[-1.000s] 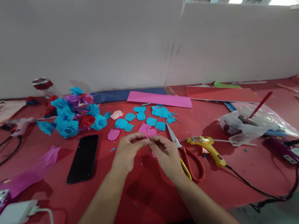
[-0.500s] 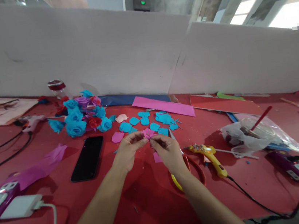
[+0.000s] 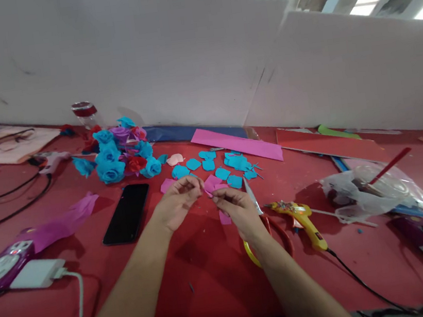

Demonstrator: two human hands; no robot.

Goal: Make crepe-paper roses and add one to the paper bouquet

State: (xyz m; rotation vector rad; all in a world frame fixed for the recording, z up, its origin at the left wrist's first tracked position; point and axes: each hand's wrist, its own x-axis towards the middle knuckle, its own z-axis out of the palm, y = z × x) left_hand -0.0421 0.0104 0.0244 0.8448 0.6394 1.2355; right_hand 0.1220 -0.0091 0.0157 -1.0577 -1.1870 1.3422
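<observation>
Pink paper petals (image 3: pixel 211 183) are pinched between the thumb and fingers of my right hand (image 3: pixel 238 211). Just left of them is my left hand (image 3: pixel 177 203), its thumb and fingertips pressed together; whether anything thin is between them is too small to tell. Several blue paper petals (image 3: pixel 237 162) lie on the red table beyond my hands, with a pale pink petal (image 3: pixel 174 159) near them. Scissors (image 3: pixel 286 236) with red and yellow handles lie partly under my right wrist.
A yellow glue gun (image 3: pixel 301 219) and a plastic bag (image 3: pixel 348 193) are on the right. To the left are a black phone (image 3: pixel 126 214), paper flowers (image 3: pixel 109 161), a purple power strip (image 3: pixel 7 266) and a white charger (image 3: pixel 37 274).
My left hand has moved slightly left, off the pink paper, which stays in my right hand. The whole view has shifted a little.
</observation>
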